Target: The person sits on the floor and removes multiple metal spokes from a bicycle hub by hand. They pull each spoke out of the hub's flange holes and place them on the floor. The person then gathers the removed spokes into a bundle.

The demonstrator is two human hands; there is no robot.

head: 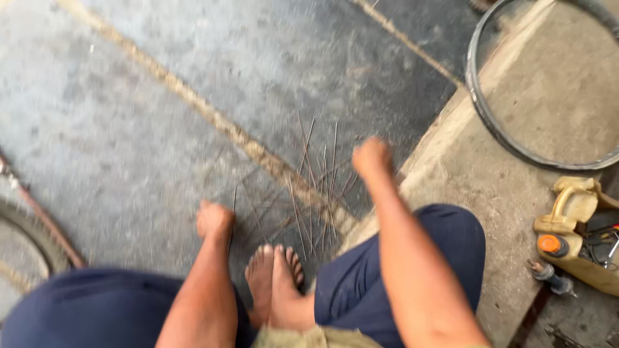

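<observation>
Squatting over spokes (316,193) fanned on floor (129,142) | left hand (215,220) clenched, pinching 1 spoke | right hand (372,158) fisted above pile, contents unclear | rim (490,122) lies right.

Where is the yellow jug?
In the head view, the yellow jug sits at the far right on the concrete step, just below the wheel rim and right of the person's right knee.

Thin metal spokes (313,193) scattered on floor
</observation>
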